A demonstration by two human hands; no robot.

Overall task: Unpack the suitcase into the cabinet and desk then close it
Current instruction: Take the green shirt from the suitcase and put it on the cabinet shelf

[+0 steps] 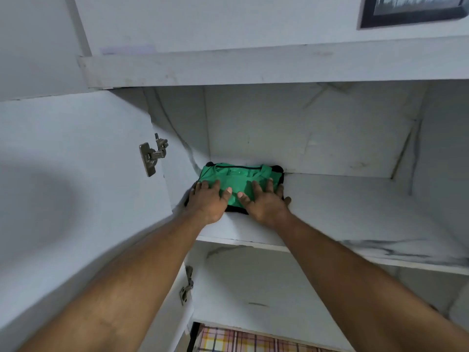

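Note:
A folded green garment (pixel 241 176) lies on top of a folded black one (pixel 237 210) in the back left corner of a white cabinet shelf (pixel 355 212). Both my hands lie flat on the green garment's near half with fingers straight. My left hand (pixel 208 199) presses its left side, close to the cabinet wall. My right hand (pixel 264 201) presses its right side, with the little finger over the pile's right edge. The suitcase is out of view.
The open cabinet door (pixel 76 174) stands at my left with two metal hinges (pixel 152 154). A lower shelf compartment (pixel 279 288) opens below. Checked fabric (pixel 241 339) shows at the bottom edge. A framed picture (pixel 411 8) hangs at the top right.

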